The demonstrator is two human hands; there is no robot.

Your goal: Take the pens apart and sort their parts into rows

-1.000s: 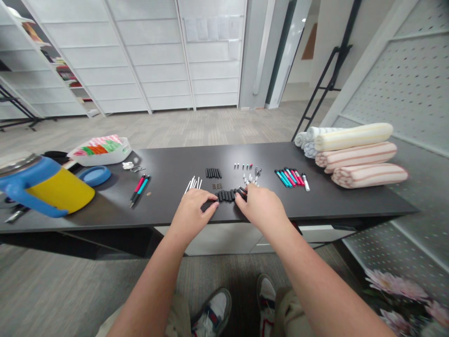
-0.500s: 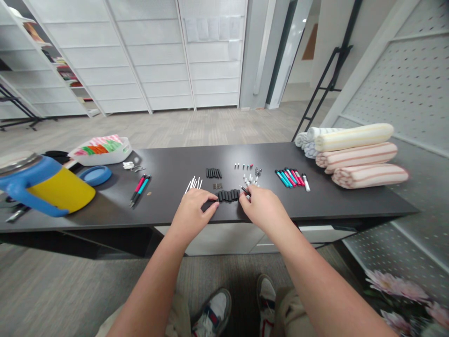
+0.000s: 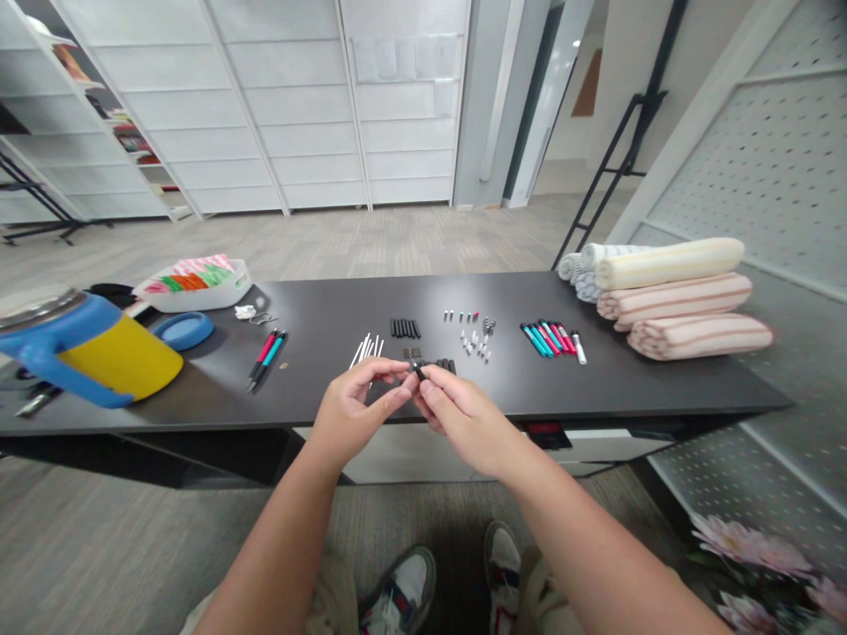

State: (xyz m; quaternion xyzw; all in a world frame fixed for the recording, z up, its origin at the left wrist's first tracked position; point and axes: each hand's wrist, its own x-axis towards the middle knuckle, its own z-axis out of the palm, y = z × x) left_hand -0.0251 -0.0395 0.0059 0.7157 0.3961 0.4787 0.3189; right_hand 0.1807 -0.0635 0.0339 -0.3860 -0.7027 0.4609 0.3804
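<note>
Near the middle of the front edge of the dark bench (image 3: 318, 353), the left hand (image 3: 350, 413) and right hand (image 3: 467, 425) meet, their fingers pinching a small black pen part (image 3: 419, 373) between them. Just behind lie black tubes (image 3: 445, 365), with thin white rods (image 3: 366, 351) farther left.

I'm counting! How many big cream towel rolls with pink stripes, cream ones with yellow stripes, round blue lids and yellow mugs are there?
Cream towel rolls with pink stripes: 2
Cream towel roll with yellow stripes: 1
Round blue plastic lid: 1
Yellow mug with blue handle: 1
Total: 5
</note>
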